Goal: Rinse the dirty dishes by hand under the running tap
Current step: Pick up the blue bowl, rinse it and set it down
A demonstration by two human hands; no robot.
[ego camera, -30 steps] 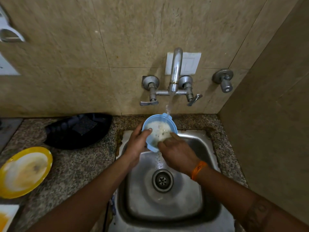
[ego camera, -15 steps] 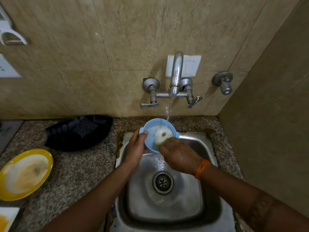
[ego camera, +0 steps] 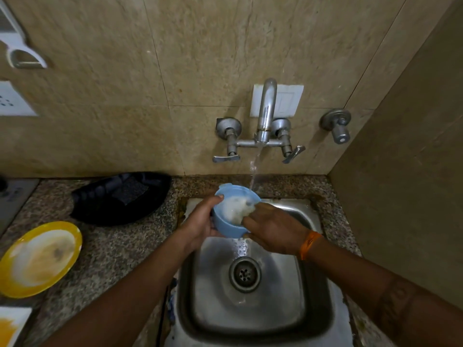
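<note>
Left of sink (ego camera: 310, 216): yellow plate (ego camera: 37, 259), black pan (ego camera: 120, 199)

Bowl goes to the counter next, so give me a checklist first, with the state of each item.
1. Tap running: ok.
2. Left hand grips bowl: ok.
3. Right hand fingers inside, rubbing: ok.
4. Bowl free of white residue: not ok.
5. Bowl over sink: ok.
6. Plate rinsed: not ok, stained.
</note>
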